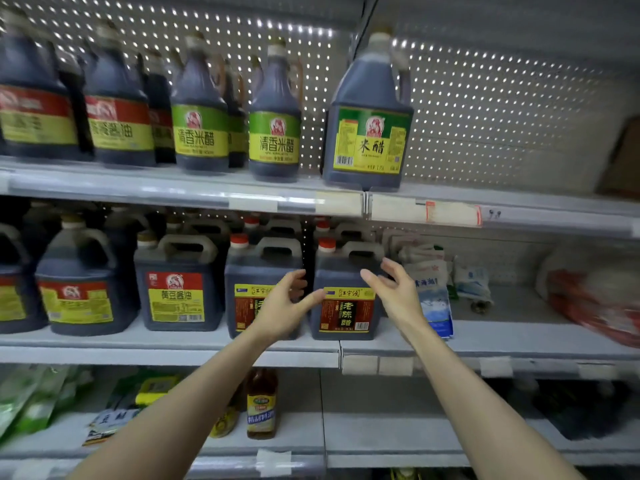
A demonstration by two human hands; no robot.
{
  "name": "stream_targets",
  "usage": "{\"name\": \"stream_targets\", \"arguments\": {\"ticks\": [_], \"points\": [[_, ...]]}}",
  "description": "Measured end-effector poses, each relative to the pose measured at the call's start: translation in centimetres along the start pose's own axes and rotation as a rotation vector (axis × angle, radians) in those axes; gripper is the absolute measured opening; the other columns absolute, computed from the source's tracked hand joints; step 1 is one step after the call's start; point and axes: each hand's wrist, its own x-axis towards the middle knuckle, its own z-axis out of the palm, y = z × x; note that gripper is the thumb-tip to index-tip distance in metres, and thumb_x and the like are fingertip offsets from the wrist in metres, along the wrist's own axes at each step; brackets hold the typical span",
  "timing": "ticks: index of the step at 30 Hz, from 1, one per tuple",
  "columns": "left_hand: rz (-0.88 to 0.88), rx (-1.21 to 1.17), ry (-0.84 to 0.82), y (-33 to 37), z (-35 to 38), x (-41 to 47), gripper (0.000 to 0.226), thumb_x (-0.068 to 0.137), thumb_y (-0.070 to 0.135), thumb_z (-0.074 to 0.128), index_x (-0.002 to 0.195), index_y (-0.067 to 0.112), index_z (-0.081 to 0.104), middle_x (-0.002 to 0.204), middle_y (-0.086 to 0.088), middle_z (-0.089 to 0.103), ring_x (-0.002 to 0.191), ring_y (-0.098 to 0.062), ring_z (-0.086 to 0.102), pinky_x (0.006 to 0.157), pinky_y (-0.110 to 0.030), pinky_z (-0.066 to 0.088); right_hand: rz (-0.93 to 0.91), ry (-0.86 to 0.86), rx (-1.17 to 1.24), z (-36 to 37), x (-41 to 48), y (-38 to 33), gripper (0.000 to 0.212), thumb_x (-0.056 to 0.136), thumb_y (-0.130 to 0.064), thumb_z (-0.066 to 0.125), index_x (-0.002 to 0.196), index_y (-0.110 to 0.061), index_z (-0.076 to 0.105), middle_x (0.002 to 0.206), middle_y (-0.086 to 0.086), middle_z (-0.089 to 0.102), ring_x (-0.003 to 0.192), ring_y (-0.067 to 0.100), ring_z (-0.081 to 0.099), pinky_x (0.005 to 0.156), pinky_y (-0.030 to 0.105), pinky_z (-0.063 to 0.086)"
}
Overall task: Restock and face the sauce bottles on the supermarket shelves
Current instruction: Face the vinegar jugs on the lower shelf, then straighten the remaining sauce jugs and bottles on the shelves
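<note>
A dark vinegar jug (346,306) with a red cap and a red-black label stands at the front of the middle shelf (173,344). My left hand (287,303) and my right hand (391,289) are raised on either side of it, fingers spread and relaxed, holding nothing. My left hand overlaps a matching jug (256,271) just to the left, and its thumb reaches toward the first jug's label. Whether either hand touches a jug is unclear. On the top shelf stands a large rice vinegar jug (369,116) with a green-yellow label.
More soy sauce and vinegar jugs (176,292) fill the left of both shelves. White and blue salt bags (433,289) lean right of the jug, with a red-netted bundle (595,299) farther right. A small amber bottle (261,403) stands on the bottom shelf.
</note>
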Motion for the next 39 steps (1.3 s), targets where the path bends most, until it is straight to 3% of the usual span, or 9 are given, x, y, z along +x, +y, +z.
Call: {"name": "stream_targets", "arguments": {"ticks": [3, 7, 12, 19, 24, 29, 34, 37, 39], "points": [[0.062, 0.006, 0.063, 3.2, -2.8, -1.4, 0.058, 0.086, 0.035, 0.068, 0.136, 0.016, 0.046, 0.118, 0.006, 0.057, 0.113, -0.009, 0.054, 0.093, -0.022, 0.043, -0.077, -0.031, 0.03, 1.2, -1.1, -4.2, 0.066, 0.085, -0.034, 0.07, 0.142, -0.016, 0.042, 0.138, 0.001, 0.052, 0.116, 0.011, 0.052, 0.091, 0.023, 0.042], [0.115, -0.001, 0.12, 6.7, -7.3, -3.8, 0.057, 0.084, 0.036, 0.068, 0.134, 0.02, 0.048, 0.122, 0.003, 0.059, 0.116, -0.01, 0.054, 0.103, -0.031, 0.043, -0.156, -0.106, 0.117, 3.2, -2.1, -9.3, 0.061, 0.086, -0.031, 0.07, 0.138, -0.013, 0.046, 0.129, 0.004, 0.059, 0.111, 0.014, 0.058, 0.087, 0.021, 0.045], [0.164, -0.054, 0.246, 10.6, -13.0, -7.7, 0.052, 0.075, 0.043, 0.068, 0.123, 0.031, 0.051, 0.115, 0.005, 0.063, 0.11, -0.007, 0.059, 0.099, -0.034, 0.048, -0.282, -0.234, 0.206, 6.1, -3.9, -15.1, 0.049, 0.088, -0.027, 0.067, 0.132, -0.012, 0.051, 0.116, 0.001, 0.062, 0.108, 0.012, 0.059, 0.089, 0.021, 0.048], [0.167, 0.006, 0.502, 14.5, -20.2, -14.2, 0.053, 0.085, 0.034, 0.065, 0.133, 0.022, 0.047, 0.116, 0.003, 0.062, 0.105, -0.003, 0.059, 0.081, -0.011, 0.049, -0.393, -0.453, 0.298, 11.1, -7.6, -21.3, 0.048, 0.09, -0.029, 0.065, 0.132, -0.013, 0.052, 0.116, -0.001, 0.065, 0.108, 0.008, 0.06, 0.095, 0.028, 0.048], [0.149, 0.099, 0.651, 16.1, -25.4, -20.2, 0.057, 0.08, 0.042, 0.063, 0.132, 0.024, 0.048, 0.112, 0.008, 0.063, 0.104, -0.001, 0.059, 0.079, -0.015, 0.048, -0.439, -0.576, 0.377, 15.7, -11.2, -24.9, 0.044, 0.091, -0.027, 0.063, 0.131, -0.012, 0.053, 0.112, -0.005, 0.065, 0.109, 0.01, 0.062, 0.096, 0.029, 0.049], [0.139, 0.151, 0.776, 16.9, -30.4, -24.6, 0.065, 0.073, 0.049, 0.063, 0.131, 0.022, 0.049, 0.111, 0.008, 0.065, 0.107, -0.004, 0.06, 0.09, -0.026, 0.049, -0.467, -0.652, 0.434, 20.6, -14.7, -28.7, 0.035, 0.09, -0.032, 0.063, 0.122, -0.019, 0.057, 0.106, -0.007, 0.068, 0.105, 0.012, 0.064, 0.095, 0.032, 0.051], [0.139, 0.225, 0.831, 16.3, -36.1, -28.5, 0.065, 0.076, 0.048, 0.062, 0.134, 0.023, 0.047, 0.113, 0.009, 0.065, 0.107, -0.005, 0.06, 0.086, -0.022, 0.049, -0.513, -0.705, 0.464, 26.4, -18.0, -32.1, 0.039, 0.088, -0.04, 0.062, 0.121, -0.021, 0.056, 0.117, 0.003, 0.066, 0.112, 0.019, 0.061, 0.095, 0.034, 0.049], [0.145, 0.25, 0.859, 15.4, -40.6, -30.5, 0.065, 0.078, 0.046, 0.062, 0.135, 0.021, 0.047, 0.11, 0.011, 0.065, 0.104, -0.002, 0.061, 0.083, -0.019, 0.049, -0.533, -0.724, 0.479, 30.6, -20.3, -34.2, 0.048, 0.085, -0.045, 0.062, 0.125, -0.018, 0.057, 0.12, 0.001, 0.065, 0.113, 0.02, 0.061, 0.096, 0.036, 0.05], [0.152, 0.263, 0.862, 14.8, -44.0, -31.8, 0.065, 0.078, 0.045, 0.062, 0.136, 0.02, 0.046, 0.109, 0.012, 0.066, 0.103, -0.001, 0.061, 0.083, -0.018, 0.05, -0.541, -0.73, 0.49, 34.0, -21.8, -35.6, 0.041, 0.086, -0.044, 0.062, 0.121, -0.022, 0.058, 0.118, -0.001, 0.065, 0.112, 0.019, 0.061, 0.095, 0.035, 0.05]]}}
